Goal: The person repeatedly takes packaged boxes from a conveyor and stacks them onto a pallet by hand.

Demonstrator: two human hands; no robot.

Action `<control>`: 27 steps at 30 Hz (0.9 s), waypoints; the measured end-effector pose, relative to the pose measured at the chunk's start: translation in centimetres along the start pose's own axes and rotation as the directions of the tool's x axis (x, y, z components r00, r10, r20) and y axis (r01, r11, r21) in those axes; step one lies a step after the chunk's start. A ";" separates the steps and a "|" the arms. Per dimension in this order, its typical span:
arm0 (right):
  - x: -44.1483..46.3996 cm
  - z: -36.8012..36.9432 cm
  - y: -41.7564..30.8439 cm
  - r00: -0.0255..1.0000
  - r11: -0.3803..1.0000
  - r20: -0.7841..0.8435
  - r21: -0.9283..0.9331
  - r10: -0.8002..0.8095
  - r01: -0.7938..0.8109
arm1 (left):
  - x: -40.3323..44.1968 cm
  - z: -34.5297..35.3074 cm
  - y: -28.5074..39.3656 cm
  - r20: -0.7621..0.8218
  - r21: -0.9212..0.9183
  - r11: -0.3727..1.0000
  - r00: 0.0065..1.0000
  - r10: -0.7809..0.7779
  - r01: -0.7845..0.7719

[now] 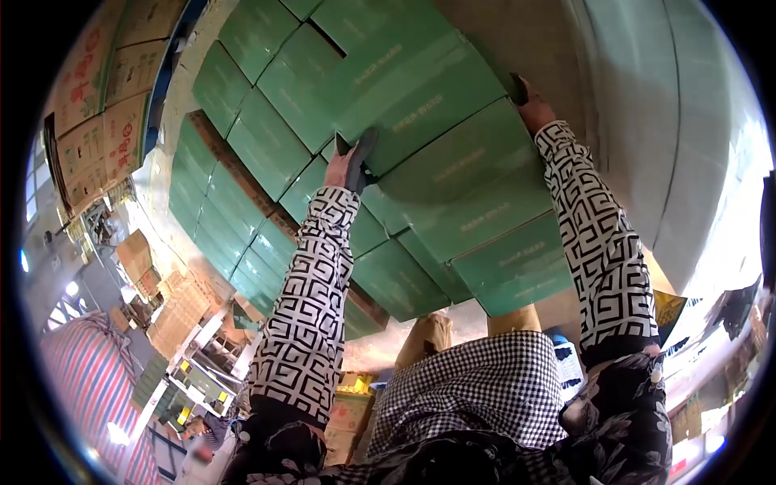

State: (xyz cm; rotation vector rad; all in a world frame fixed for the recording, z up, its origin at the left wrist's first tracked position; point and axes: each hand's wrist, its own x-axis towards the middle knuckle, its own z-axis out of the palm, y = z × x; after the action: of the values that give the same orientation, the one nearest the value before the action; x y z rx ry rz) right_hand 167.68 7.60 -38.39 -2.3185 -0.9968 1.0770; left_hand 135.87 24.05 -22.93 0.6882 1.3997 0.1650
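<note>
A stack of green cardboard boxes with faint printed lettering fills the upper middle of the head view. My left hand (pixel 350 164), with dark grey glove material on its fingers, presses at the left end of one green box (pixel 432 101). At the right end of the same box, my right hand (pixel 533 107) has its fingers against the edge, partly hidden behind the corner. The box lies on the stack, its neighbours touching it. Another green box (pixel 461 174) is just nearer to me. Patterned black-and-white sleeves cover both forearms.
A wooden strip (pixel 242 174) runs between the green boxes on the left. Brown printed cartons (pixel 105 121) are stacked at upper left. A large pale curved surface (pixel 687 121) rises on the right. At lower left, a person (pixel 202 453) is near shelving and a striped sheet (pixel 93 380).
</note>
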 end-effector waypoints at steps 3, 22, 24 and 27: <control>-1.8 -2.2 -1.6 0.982 0.989 0.118 -0.036 0.146 -0.143 | 1.9 -1.7 -1.4 0.017 0.031 0.999 0.999 -0.028 0.027; -9.2 -4.9 -3.7 0.885 0.867 -0.405 0.498 0.229 0.003 | 0.8 -1.9 -0.9 0.227 -0.018 0.997 0.972 -0.067 0.073; -17.6 -7.7 -0.2 0.773 0.905 -0.609 0.409 0.178 0.114 | -0.5 -0.9 -0.8 0.132 -0.005 0.997 0.988 -0.080 0.082; -31.2 -5.9 0.7 0.516 0.688 -0.607 0.725 0.605 0.046 | 0.1 -1.4 -0.6 0.087 0.150 0.989 0.996 -0.020 0.007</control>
State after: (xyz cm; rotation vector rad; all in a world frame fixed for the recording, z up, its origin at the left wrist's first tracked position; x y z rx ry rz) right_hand 158.52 -16.39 -19.62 -1.9637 0.2117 0.2042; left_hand 134.38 24.06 -23.36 0.8001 1.3406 0.0186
